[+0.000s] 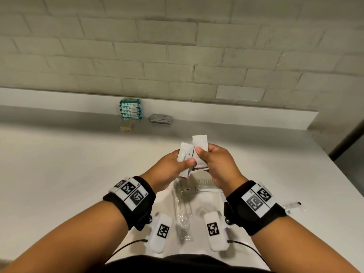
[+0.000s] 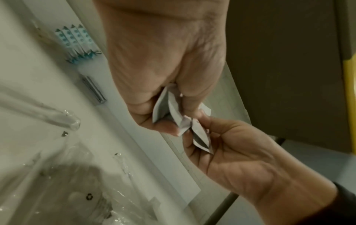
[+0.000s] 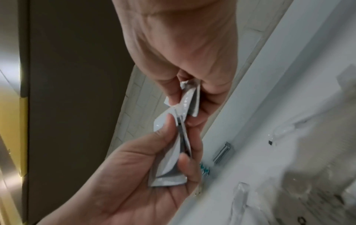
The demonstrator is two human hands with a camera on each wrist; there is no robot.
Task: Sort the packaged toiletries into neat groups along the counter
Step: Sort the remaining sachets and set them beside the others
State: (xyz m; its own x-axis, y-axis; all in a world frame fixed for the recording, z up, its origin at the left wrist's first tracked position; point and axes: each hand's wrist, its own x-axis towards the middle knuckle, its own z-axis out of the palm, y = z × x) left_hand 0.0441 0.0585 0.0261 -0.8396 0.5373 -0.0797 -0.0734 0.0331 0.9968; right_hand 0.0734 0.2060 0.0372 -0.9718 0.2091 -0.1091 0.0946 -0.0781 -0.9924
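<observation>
In both hands — white sachets (image 1: pixel 186 153)

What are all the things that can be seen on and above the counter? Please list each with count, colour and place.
Toothpaste sachets: several, exact count unclear, white, held above the counter between both hands.
Teal packets: one stack, about five, teal and white, at the back of the counter by the wall ledge.
Tan packet: one, beige, on the counter just in front of the teal stack.
Grey packets: one small flat stack, silver-grey, right of the teal stack.
Clear plastic wrappers: several, transparent, near edge, below the hands; contents unclear.
Small clear packet: one, transparent with a dark end, near right edge.
Counter: one, white.
Left hand: grips sachets.
Right hand: grips sachets.
</observation>
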